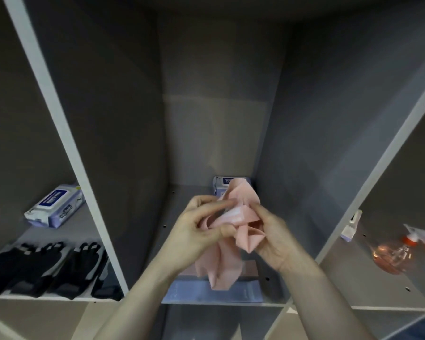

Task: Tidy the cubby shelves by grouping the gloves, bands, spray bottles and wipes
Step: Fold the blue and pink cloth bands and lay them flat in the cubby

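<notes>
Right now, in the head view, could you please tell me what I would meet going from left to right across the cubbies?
Black gloves → wipes pack → left hand → pink band → right hand → white clip → orange spray bottle.

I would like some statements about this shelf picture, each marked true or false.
1. Both hands, left hand and right hand, hold the pink band. True.
2. The black gloves lie in the right cubby. False: they lie in the left cubby.
3. A wipes pack lies behind the gloves in that cubby. True.
4. The spray bottle stands in the middle cubby. False: it is in the right cubby.
5. The spray bottle holds blue liquid. False: its body looks orange-pink.
</notes>
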A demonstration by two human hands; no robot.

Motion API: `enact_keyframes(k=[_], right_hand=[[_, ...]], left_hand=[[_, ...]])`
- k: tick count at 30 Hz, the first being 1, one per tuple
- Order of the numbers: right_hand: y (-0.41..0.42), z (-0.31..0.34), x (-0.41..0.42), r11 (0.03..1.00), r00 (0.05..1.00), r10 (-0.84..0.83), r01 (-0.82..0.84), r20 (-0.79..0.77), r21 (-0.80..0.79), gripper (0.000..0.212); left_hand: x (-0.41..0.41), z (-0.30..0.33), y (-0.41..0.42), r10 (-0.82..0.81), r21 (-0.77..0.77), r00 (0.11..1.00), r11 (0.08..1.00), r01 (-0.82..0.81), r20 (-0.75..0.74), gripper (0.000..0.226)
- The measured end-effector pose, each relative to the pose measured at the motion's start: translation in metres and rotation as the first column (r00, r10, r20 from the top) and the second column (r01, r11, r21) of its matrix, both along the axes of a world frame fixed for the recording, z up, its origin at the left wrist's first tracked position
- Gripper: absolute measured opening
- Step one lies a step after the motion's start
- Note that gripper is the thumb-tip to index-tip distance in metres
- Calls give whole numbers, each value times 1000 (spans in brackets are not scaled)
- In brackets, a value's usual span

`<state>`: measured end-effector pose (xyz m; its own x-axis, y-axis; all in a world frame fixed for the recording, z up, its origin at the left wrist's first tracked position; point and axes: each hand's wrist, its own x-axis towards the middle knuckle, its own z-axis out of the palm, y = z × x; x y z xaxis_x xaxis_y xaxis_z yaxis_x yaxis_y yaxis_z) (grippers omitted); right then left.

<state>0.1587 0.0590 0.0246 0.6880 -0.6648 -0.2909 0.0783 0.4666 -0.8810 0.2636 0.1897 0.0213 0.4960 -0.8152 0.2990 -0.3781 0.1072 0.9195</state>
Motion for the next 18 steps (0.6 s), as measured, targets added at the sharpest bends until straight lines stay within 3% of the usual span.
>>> enact_keyframes(k=[2,5,9,13,18], right_hand=[[4,0,1,999,999,37,-36,29,-24,30],[6,0,-1,977,998,57,-62,-27,-205,35],[5,-2,-7,873,993,-7,-49,-114,-485,58],[1,-3,-17,793,972,-101,-51,-214,-607,65],[5,-11,-19,667,920,-154,-171,-359,-725,66]], left_hand=[[-4,0,-3,75,34,997,997,-74,-20,42],[-2,1,-7,220,-52,975,974,-220,-3,15],[3,1,-4,302,-144,951,940,-308,-64,20],[6,4,-1,271,-102,920,945,-310,-282,17],[4,4,0,242,-60,927,961,-269,-288,28]])
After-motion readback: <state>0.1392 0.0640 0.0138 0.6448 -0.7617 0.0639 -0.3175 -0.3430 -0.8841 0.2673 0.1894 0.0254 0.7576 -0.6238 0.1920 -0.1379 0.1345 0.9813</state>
